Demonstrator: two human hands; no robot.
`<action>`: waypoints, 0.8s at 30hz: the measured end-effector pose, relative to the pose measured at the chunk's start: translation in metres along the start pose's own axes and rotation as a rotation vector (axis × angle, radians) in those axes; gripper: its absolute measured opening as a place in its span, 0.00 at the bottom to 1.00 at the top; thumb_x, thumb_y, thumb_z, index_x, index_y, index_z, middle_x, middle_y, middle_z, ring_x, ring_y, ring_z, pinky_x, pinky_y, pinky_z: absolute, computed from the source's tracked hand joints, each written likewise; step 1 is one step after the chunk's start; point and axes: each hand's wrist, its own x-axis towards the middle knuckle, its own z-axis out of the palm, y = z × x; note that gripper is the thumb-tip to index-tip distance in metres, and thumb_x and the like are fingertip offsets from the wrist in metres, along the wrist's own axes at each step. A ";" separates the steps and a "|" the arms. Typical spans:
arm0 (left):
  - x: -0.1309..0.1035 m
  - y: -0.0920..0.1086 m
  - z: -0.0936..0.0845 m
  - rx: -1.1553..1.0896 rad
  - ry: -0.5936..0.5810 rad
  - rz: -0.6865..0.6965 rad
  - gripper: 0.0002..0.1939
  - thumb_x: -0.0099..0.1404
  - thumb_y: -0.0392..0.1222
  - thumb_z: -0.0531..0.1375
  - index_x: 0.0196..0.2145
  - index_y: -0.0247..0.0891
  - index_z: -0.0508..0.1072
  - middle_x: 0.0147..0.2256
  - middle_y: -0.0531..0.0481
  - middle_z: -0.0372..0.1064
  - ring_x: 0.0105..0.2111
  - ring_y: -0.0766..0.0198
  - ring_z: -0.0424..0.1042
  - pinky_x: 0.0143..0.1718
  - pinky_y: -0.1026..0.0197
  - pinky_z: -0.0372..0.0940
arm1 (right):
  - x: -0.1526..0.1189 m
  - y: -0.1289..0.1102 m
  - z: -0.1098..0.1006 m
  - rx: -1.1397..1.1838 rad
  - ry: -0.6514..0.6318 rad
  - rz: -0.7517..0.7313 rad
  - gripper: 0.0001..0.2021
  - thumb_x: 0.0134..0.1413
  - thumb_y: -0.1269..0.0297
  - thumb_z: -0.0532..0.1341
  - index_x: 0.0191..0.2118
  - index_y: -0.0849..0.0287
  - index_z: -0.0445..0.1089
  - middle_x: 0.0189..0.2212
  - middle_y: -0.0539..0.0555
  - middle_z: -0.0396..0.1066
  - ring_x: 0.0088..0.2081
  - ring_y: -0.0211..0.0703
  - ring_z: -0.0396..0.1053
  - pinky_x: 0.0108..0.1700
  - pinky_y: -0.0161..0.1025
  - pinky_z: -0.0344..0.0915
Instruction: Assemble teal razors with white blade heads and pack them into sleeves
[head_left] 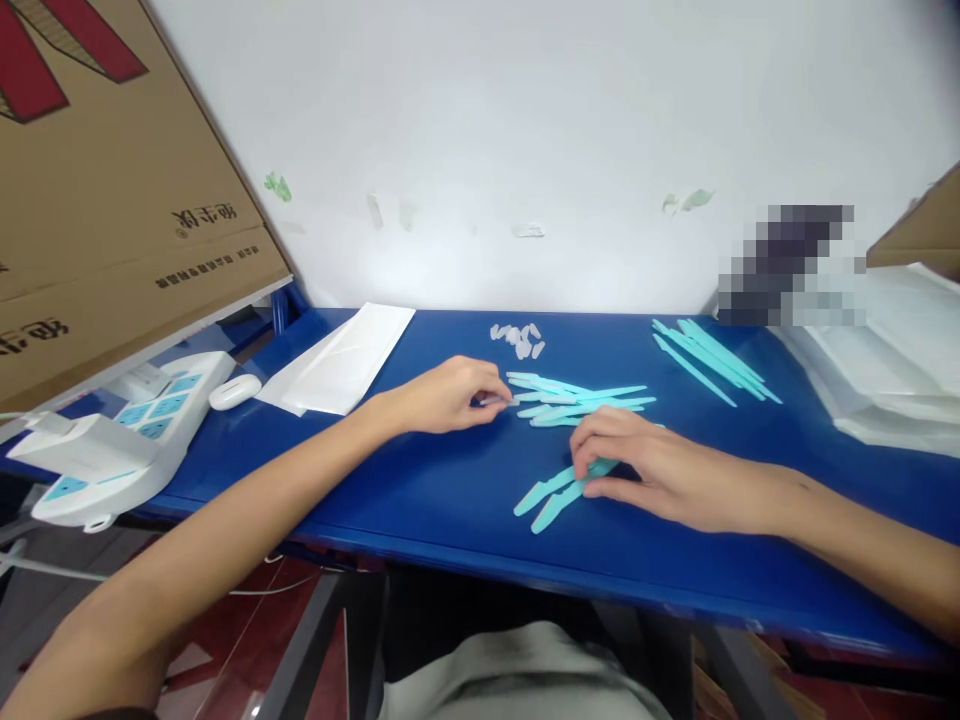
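Several teal eyebrow razors lie in a loose pile at the middle of the blue table. At the pile's left end my left hand is closed, thumb and forefinger pinching a small translucent blade cap. Two more teal razors lie nearer the table's front edge, blade ends to the left. My right hand has its fingers bent around their handles, which it partly hides. Behind the pile sits a little heap of translucent blade caps. Another group of razors lies at the back right.
White paper sheets or sleeves lie at the left. Beside them are a white oval case and a power strip with plugs. A large cardboard box leans at far left; white plastic bags rest at right. A white wall bounds the table.
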 end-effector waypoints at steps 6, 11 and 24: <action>-0.015 -0.001 0.013 -0.079 0.037 -0.060 0.12 0.70 0.38 0.60 0.46 0.35 0.83 0.34 0.48 0.74 0.31 0.66 0.72 0.33 0.65 0.65 | 0.004 0.003 0.006 -0.115 0.099 -0.091 0.16 0.72 0.52 0.56 0.49 0.55 0.76 0.47 0.58 0.75 0.49 0.49 0.72 0.51 0.47 0.70; -0.017 0.002 0.009 -0.018 0.036 -0.068 0.13 0.69 0.42 0.62 0.47 0.35 0.82 0.35 0.47 0.74 0.33 0.63 0.72 0.36 0.62 0.66 | 0.004 0.007 0.009 -0.284 0.163 -0.218 0.15 0.73 0.58 0.56 0.50 0.56 0.79 0.46 0.58 0.76 0.46 0.46 0.75 0.48 0.44 0.71; -0.021 -0.006 0.013 -0.089 0.233 -0.087 0.18 0.72 0.38 0.62 0.58 0.38 0.75 0.43 0.47 0.81 0.40 0.63 0.77 0.45 0.60 0.70 | 0.005 0.007 0.009 -0.245 0.191 -0.207 0.13 0.71 0.58 0.58 0.47 0.55 0.79 0.42 0.56 0.76 0.43 0.44 0.75 0.44 0.40 0.71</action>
